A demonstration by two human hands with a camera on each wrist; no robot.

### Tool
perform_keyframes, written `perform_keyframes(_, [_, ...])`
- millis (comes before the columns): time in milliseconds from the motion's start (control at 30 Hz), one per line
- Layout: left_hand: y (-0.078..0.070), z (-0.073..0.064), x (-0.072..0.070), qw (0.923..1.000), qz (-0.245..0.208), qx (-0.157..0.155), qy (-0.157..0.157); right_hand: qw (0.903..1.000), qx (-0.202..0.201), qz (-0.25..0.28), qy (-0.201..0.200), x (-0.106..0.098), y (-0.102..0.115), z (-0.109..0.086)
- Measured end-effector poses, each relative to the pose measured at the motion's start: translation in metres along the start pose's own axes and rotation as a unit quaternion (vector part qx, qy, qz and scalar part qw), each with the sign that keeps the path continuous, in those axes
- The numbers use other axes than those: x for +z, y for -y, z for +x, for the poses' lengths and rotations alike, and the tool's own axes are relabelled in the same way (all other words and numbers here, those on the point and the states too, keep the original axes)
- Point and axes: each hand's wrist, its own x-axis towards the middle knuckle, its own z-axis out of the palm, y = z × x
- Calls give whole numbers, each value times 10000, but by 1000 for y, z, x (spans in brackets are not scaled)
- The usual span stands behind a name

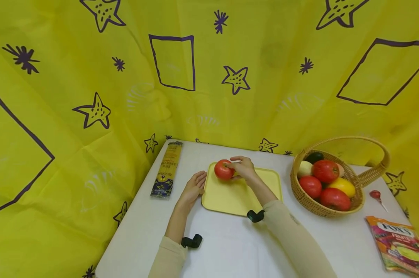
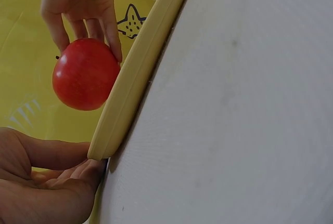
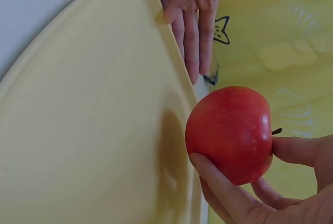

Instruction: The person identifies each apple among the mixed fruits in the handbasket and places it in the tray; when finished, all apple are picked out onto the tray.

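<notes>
My right hand (image 1: pixel 243 168) grips a red apple (image 1: pixel 224 170) between thumb and fingers over the far left part of a pale yellow tray (image 1: pixel 230 197). In the right wrist view the apple (image 3: pixel 229 133) has its short dark stem beside one fingertip, and a shadow falls on the tray. My left hand (image 1: pixel 192 189) is at the tray's left edge. Its thumb lies on the rim, with the other fingers outside and below, pinching the tray (image 2: pixel 130 89); part of those fingers is hidden in the left wrist view.
Right of the tray stands a wicker basket (image 1: pixel 304 199) of several fruits, with a tall arched handle. A lollipop (image 1: pixel 375 195) and a colourful Fox's candy bag (image 1: pixel 400 245) lie farther right. A long yellow-and-blue packet (image 1: pixel 167 170) lies at left. Yellow patterned cloth (image 1: pixel 209 96) hangs behind the white table.
</notes>
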Motion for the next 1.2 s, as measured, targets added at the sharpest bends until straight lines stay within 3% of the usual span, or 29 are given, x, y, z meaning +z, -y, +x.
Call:
perform_keyframes(467, [-3, 0, 2, 9999, 62, 68, -42, 9992, 76, -271, -296, 15, 2, 8])
perform_keyframes(667, [-3, -2, -1, 10000, 74, 23, -51, 9970, 49, -625, -460, 27, 3, 8])
perform_keyframes(967, [0, -2, 3, 9999, 95, -6, -59, 9948, -77, -985, -266, 25, -1, 2])
perform_keyframes(1067, [0, -2, 4, 9999, 60, -34, -74, 9911, -202, -1270, -356, 21, -3, -1])
perform_keyframes(1200, [1, -2, 5, 9999, 67, -39, -79, 9907, -365, -1237, -436, 13, -3, -8])
